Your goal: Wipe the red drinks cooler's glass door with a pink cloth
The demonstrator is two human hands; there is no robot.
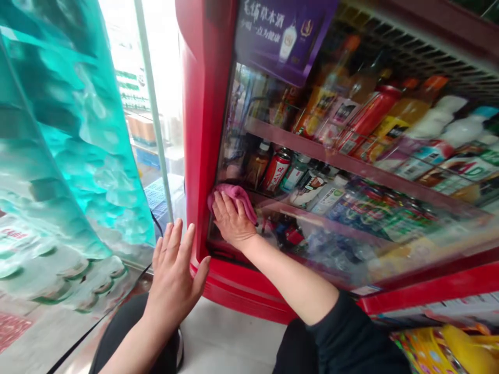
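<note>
A pink cloth [249, 208] lies pressed to the glass door [273, 218] of a red drinks fridge [202, 135], near the door's lower left corner. My right hand [234, 221] rests flat over this cloth, its fingers pointing up and to the left. To the left of the fridge frame, my left hand [175, 275] is raised with fingers stretched and thumb apart, holding nothing. Behind the glass stand several rows of bottles and cans, among them a red can [276, 169].
Teal plastic-wrapped packs [78, 130] are stacked high on the left, with wrapped bottles [66, 270] below. A black cord [101, 322] crosses the floor side. Bright yellow packages [440, 348] sit at lower right. A purple sticker [273, 57] is on the glass.
</note>
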